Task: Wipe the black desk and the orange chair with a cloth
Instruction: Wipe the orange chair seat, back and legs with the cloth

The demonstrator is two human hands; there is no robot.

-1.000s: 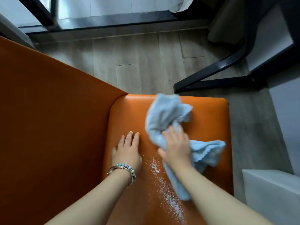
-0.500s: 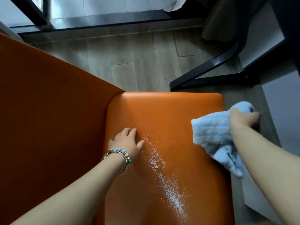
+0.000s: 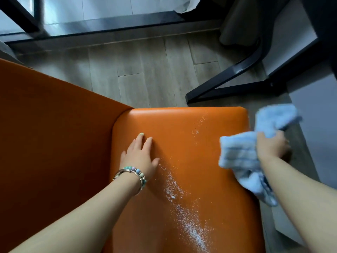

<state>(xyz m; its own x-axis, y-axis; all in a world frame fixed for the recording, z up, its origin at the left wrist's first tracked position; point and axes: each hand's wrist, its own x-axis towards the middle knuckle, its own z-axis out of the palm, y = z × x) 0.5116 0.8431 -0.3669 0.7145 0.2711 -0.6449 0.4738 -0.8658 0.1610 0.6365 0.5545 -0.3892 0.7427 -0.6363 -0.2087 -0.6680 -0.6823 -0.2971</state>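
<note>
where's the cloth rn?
Head view, right side: the blue cloth is gripped in the right hand, off the right edge of the orange chair seat.

one view only, head-worn, wide-angle. looks steeply down and forward from above the orange chair [image 3: 191, 143], close over its seat, which fills the lower middle of the frame; backrest runs down the left side. both forearms enter from the bottom edge, left hand [image 3: 140, 157] and right hand [image 3: 271, 147] at mid-frame. upper part of the frame takes in the wood-look floor [image 3: 142, 73] and a black desk leg [image 3: 228, 83] at upper right. straight edges bow toward the borders. no second view to share with.
</note>
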